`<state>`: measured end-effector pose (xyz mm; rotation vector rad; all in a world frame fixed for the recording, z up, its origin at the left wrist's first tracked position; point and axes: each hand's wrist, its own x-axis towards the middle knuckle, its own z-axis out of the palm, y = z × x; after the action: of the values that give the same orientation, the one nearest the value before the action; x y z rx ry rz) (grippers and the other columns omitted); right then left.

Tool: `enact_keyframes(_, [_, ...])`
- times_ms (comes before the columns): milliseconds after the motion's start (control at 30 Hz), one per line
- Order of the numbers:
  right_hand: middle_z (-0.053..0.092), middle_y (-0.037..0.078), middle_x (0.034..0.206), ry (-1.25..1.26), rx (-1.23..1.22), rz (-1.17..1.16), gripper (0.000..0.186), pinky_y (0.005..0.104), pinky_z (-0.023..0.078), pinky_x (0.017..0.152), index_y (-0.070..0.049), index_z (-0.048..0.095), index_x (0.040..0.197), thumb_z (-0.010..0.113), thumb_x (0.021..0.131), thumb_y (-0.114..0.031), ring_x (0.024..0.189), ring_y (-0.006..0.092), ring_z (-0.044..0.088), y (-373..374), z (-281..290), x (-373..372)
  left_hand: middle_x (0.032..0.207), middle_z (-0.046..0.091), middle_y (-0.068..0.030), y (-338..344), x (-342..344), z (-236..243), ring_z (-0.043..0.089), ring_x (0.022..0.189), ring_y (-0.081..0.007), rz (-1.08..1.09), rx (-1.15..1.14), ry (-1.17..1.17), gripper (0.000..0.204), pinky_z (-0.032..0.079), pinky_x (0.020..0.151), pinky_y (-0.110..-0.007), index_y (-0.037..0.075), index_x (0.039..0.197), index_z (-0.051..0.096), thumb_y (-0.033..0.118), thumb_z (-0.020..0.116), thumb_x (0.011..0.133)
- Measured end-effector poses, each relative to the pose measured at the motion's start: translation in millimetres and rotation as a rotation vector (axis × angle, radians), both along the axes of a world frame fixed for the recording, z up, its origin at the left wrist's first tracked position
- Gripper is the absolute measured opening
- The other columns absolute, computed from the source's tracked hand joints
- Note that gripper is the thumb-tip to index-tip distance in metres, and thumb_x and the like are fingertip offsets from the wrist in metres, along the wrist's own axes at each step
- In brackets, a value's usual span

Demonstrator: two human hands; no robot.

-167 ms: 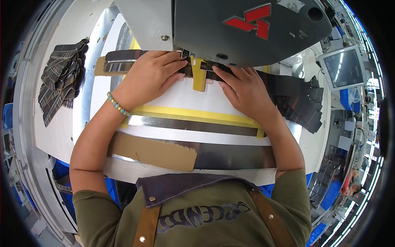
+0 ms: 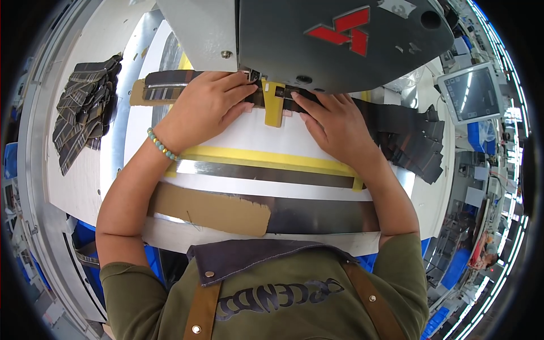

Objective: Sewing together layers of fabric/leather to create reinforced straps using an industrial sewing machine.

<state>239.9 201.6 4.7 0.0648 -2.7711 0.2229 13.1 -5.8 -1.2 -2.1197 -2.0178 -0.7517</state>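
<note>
A dark plaid fabric strip (image 2: 167,79) with a light metallic line along it runs under the machine head (image 2: 345,48), over a cardboard piece (image 2: 137,92). My left hand (image 2: 207,110) rests on it left of a narrow yellow piece (image 2: 273,113), fingertips pressing near the presser area, thumb apart. My right hand (image 2: 337,127) is right of that piece, index fingertip on the strip beside it, thumb lower and apart. Both hands look open. The fabric directly beneath my fingers and the needle are hidden.
Stacked plaid pieces (image 2: 85,105) lie at left, darker fabric pieces (image 2: 413,141) at right. A tilted screen (image 2: 469,90) stands at back right. Nearer me are yellow tape (image 2: 260,157), metal plates (image 2: 323,215) and torn cardboard (image 2: 207,207). A person in red (image 2: 481,258) is at far right.
</note>
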Motion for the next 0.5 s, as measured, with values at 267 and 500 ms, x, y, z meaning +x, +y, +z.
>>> enact_keyframes(267, [0.066, 0.014, 0.127, -0.014, 0.019, -0.019, 0.037, 0.0487, 0.055, 0.102, -0.004, 0.074, 0.128, 0.077, 0.091, -0.011, 0.118, 0.036, 0.067, 8.9, 2.1, 1.5, 0.12, 0.075, -0.0124, 8.0, -0.3, 0.4, 0.072, 0.105, -0.0328, -0.004, 0.007, 0.012, 0.034, 0.057, 0.093, -0.043, 0.002, 0.123, 0.079, 0.02, 0.081, 0.095])
enact_keyframes(500, [0.071, 0.02, 0.123, -0.095, 0.022, -0.047, 0.047, 0.0536, 0.052, 0.106, -0.015, 0.068, 0.149, 0.07, 0.101, -0.018, 0.121, 0.044, 0.065, 1.3, 4.2, -12.1, 0.12, 0.076, -0.0122, -6.8, -11.0, 4.5, 0.074, 0.103, -0.0324, 0.015, -0.041, 0.057, 0.041, 0.059, 0.091, -0.044, 0.005, 0.131, 0.076, 0.023, 0.078, 0.094])
